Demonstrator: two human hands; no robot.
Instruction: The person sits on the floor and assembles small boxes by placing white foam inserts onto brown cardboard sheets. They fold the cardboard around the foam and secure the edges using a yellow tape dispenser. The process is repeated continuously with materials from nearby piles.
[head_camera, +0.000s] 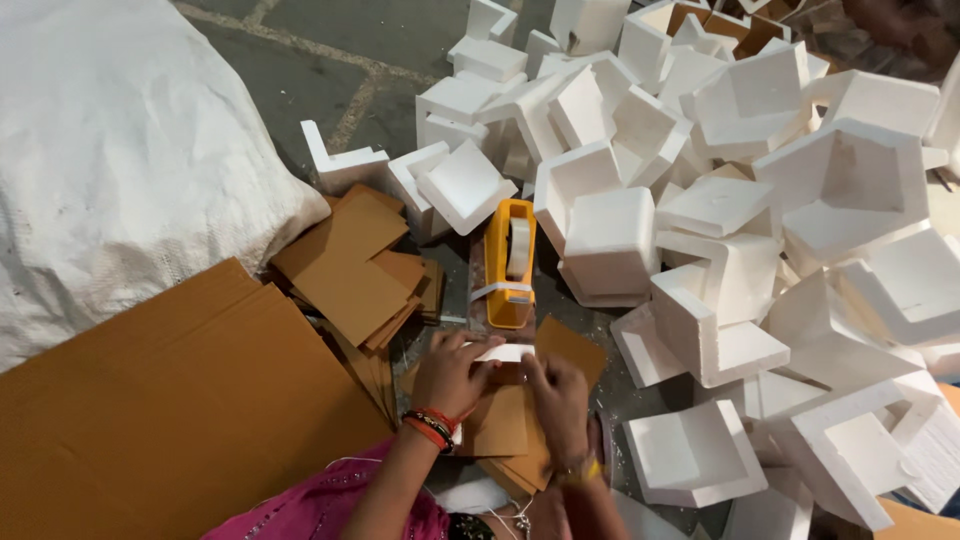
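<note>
My left hand (452, 375) and my right hand (556, 398) press together on a small white foam piece (503, 353) lying on brown cardboard squares (500, 420) at the bottom middle. Both hands grip the piece against the cardboard; what lies under my fingers is hidden. Just beyond them lies a yellow tape dispenser (510, 262) with a roll of clear tape.
A big heap of white foam corner blocks (760, 200) fills the right and far side. A stack of brown cardboard squares (355, 270) lies left of the dispenser, large cardboard sheets (170, 400) at lower left, and a white woven sack (120, 150) at upper left.
</note>
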